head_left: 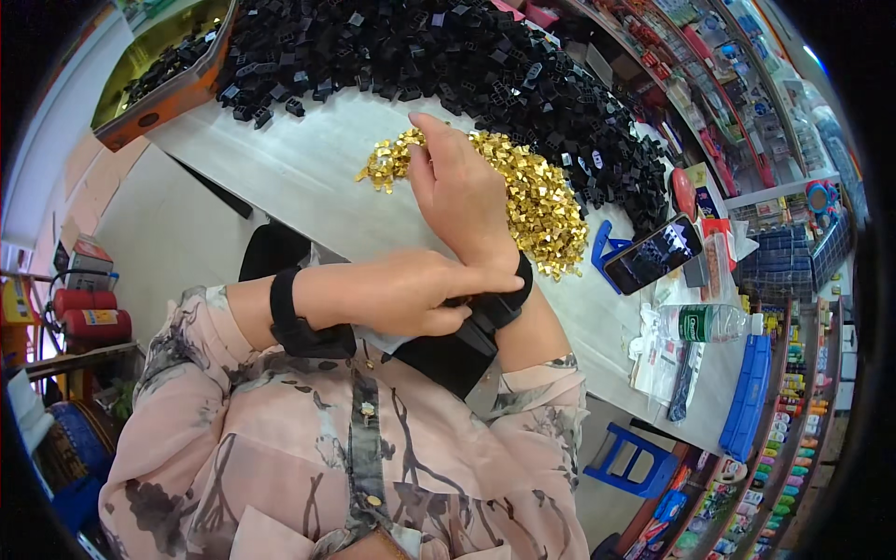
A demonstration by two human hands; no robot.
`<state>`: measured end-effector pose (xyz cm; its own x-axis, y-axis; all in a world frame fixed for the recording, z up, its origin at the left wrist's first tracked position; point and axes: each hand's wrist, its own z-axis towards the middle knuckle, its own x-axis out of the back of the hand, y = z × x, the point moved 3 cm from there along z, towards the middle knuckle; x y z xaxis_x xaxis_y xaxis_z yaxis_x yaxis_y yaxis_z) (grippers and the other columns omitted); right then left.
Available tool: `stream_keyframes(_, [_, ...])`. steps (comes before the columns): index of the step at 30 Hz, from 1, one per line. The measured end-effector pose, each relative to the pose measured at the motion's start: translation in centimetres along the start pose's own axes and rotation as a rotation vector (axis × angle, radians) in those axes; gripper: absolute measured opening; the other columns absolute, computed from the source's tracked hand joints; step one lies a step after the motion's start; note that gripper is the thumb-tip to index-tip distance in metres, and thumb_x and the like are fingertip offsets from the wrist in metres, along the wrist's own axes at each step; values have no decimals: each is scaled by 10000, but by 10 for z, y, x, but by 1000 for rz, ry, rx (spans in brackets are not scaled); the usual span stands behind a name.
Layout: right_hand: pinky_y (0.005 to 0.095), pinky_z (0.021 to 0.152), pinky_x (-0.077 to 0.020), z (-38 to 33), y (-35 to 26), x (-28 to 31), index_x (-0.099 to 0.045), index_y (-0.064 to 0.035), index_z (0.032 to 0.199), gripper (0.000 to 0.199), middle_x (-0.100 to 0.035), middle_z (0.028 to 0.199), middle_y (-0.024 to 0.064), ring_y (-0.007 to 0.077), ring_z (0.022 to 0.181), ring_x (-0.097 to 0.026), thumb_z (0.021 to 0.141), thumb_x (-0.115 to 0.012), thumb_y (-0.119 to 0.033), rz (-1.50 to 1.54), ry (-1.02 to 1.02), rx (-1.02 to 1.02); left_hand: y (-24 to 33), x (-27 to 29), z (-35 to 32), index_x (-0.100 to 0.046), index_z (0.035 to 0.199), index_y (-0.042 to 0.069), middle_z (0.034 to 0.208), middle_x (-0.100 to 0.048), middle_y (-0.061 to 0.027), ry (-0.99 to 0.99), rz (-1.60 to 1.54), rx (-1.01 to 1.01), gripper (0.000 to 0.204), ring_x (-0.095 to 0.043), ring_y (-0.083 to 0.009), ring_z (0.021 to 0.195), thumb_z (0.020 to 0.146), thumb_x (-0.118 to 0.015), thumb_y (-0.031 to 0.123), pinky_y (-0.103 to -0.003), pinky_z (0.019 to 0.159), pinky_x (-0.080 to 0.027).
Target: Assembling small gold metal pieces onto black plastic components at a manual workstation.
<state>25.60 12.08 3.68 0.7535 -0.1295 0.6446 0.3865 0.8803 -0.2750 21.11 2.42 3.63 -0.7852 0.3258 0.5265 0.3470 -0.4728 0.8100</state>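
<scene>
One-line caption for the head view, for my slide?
Left hand adjusts the black wrist strap while right hand rests over gold metal clips.

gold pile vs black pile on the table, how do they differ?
The gold pieces are shiny, small and form a compact heap right under the right hand. The black pieces are matte, bigger and blocky, spread in a far wider mass across the table behind. Both are loose heaps of many alike parts.

The right hand point(459, 191) covers part of the gold pieces point(537, 201), and its fingertips are lost behind its own back. The left hand point(397, 294) hides most of the black wristband point(504, 303). The black parts point(448, 56) run off the top edge. Shelf goods point(789, 411) are too small to tell.
</scene>
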Motion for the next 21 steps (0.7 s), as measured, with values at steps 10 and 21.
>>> stream_keyframes(10, [187,538,-482,4,16,-8,-509,-42,1176,283,-598,818,39,66,631,-547,915,-563,-136,1354,-11,-919,3,28,2,-523,1261,91,944,-659,-142,-9,-313,131,463,-659,-228,857,802,-550,36,-335,754,-503])
stream_keyframes(21, [146,535,-467,4,30,-2,-506,-39,1164,255,-561,814,4,33,632,-511,935,-538,-148,1759,247,-1060,-27,14,-4,-614,1053,-3,992,-665,-113,80,-358,36,255,-632,-187,923,818,-529,47,-311,830,-481])
